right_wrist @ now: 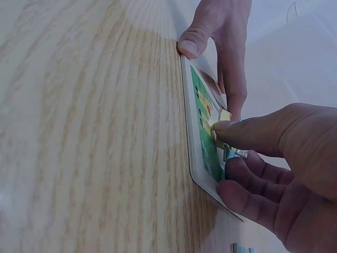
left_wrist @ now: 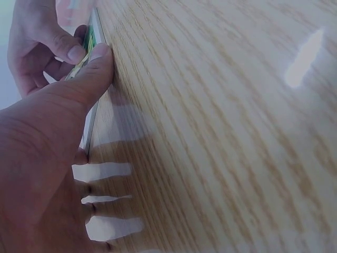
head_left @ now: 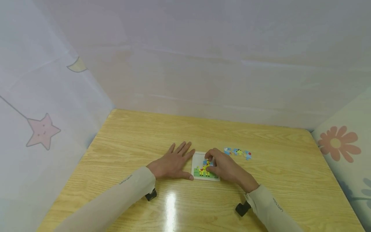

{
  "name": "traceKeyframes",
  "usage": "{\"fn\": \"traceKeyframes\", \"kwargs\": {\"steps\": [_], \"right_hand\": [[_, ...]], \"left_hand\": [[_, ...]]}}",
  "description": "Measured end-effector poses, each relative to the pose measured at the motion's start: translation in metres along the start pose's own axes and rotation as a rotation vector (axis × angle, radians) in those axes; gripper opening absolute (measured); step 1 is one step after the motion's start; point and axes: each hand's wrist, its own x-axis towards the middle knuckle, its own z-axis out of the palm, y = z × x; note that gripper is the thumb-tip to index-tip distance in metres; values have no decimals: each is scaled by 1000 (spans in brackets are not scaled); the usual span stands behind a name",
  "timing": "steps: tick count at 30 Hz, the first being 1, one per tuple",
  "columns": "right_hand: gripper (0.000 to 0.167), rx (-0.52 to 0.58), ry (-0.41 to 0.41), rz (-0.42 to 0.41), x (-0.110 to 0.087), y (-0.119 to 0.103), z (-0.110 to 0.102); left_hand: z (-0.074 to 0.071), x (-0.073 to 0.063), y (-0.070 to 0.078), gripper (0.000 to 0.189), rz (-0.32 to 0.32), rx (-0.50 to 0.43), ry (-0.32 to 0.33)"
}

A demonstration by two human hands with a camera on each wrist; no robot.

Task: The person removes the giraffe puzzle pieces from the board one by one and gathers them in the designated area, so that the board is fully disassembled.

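Observation:
A small white-framed jigsaw board [head_left: 198, 158] lies on the table between the hands. Its lower part holds fitted pieces showing a yellow giraffe [head_left: 201, 171] on green ground, while the upper left is bare. My left hand [head_left: 173, 164] rests flat beside the board's left edge, fingers spread and thumb at its lower left corner. Over the board's right side, my right hand [head_left: 227, 166] pinches a puzzle piece [right_wrist: 236, 153] between thumb and fingers. That piece looks tilted in the right wrist view, and the fingers hide much of it.
Three loose puzzle pieces [head_left: 238, 151], blue with yellow and red parts, lie to the right beyond the board. The wooden table [head_left: 139, 129] meets pale cloth walls [head_left: 203, 80] at the back and sides.

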Motion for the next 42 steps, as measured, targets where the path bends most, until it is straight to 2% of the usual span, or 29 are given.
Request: {"fn": "traceKeyframes", "kwargs": {"steps": [4, 12, 19, 27, 36, 42], "right_hand": [[29, 16, -18, -15, 1, 2, -2], [5, 98, -75, -4, 1, 6, -6], [5, 128, -89, -19, -2, 4, -10], [9, 105, -20, -8, -10, 9, -21], [15, 64, 58, 6, -29, 31, -47], [14, 25, 80, 50, -43, 46, -58]], "left_hand": [[-1, 1, 0, 108, 1, 6, 3], [-2, 1, 2, 109, -6, 10, -1], [-2, 0, 2, 110, -7, 8, -3], [0, 0, 1, 109, 1, -11, 3], [0, -2, 2, 110, 2, -17, 2], [-1, -2, 1, 111, 0, -22, -4]]}}
